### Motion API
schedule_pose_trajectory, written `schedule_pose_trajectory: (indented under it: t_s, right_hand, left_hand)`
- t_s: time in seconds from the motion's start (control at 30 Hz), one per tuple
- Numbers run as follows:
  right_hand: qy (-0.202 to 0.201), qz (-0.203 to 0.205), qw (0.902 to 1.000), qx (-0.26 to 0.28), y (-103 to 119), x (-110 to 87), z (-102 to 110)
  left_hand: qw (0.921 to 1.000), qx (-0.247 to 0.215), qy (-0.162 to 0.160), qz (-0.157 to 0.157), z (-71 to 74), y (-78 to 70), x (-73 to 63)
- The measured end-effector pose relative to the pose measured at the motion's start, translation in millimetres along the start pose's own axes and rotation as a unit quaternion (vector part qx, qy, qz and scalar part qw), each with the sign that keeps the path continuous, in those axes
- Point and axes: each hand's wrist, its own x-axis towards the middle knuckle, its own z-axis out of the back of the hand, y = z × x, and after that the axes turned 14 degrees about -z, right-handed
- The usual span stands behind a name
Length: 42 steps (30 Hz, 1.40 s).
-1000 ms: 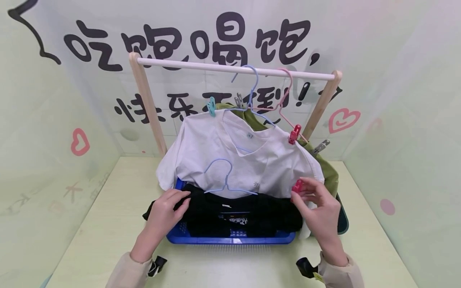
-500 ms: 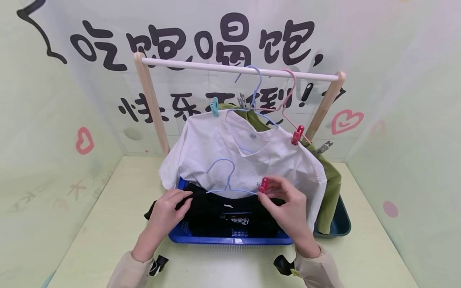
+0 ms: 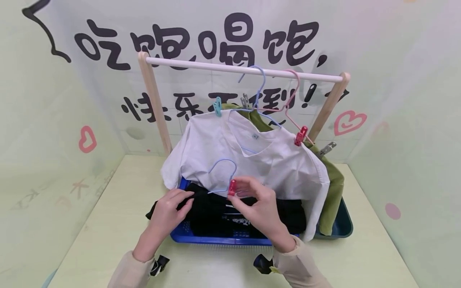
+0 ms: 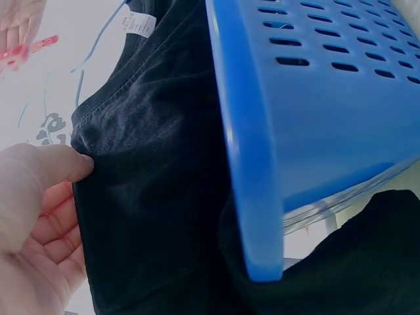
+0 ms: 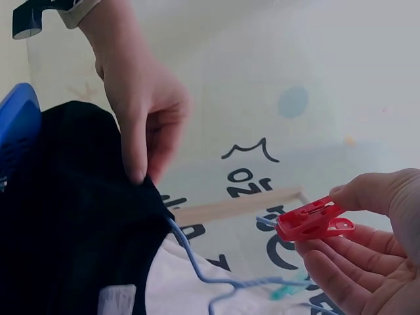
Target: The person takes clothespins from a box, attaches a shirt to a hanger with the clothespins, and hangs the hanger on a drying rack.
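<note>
Pale tabletop (image 3: pixel 95 216); left grip (image 3: pixel 167 210) in a pinch on black shirt (image 3: pixel 212 212), right grip (image 3: pixel 260 205) likewise on red clothespin (image 3: pixel 232 188).

Head view: from above the near side of the table (image 3: pixel 97 216), facing forward and down; wide enough for the left hand (image 3: pixel 167 210), right hand (image 3: pixel 257 200), rack (image 3: pixel 216 67) and lettered wall (image 3: pixel 209 86).
Left wrist view: close beside the left hand, turned sideways, looking across the black garment (image 4: pixel 144 197) at the blue basket (image 4: pixel 252 151).
Right wrist view: close to the right hand, also turned, facing the left hand and lettered wall.
Red clip (image 5: pixel 315 220), hands, garment, basket: shared by both wrist views.
</note>
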Motion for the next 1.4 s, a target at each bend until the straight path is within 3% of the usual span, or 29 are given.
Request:
schedule_pose_trajectory:
  t_s: [0.27,0.57,0.8,1.17,1.4]
  right_hand:
    - [0.051,0.012,0.9984,0.022,-4,7.6,-26]
    - [0.050,0.062,0.9965,-0.022,-17,12.7,-54]
    - [0.051,0.076,0.9949,-0.044,-28,16.0,-61]
    - [0.058,0.097,0.9933,-0.026,-28,22.5,-69]
    - [0.062,0.116,0.9903,-0.044,-28,23.6,-73]
  left_hand:
    - [1.0000,-0.002,0.005,0.002,0.1,-1.5,1.7]
    - [1.0000,0.000,0.008,-0.002,0.6,-3.0,3.5]
    - [0.9999,-0.002,0.004,-0.011,1.3,-3.3,3.8]
    - [0.9998,-0.010,0.009,-0.018,3.7,-2.3,1.7]
    - [0.9997,-0.016,0.007,-0.019,4.6,-1.6,0.7]
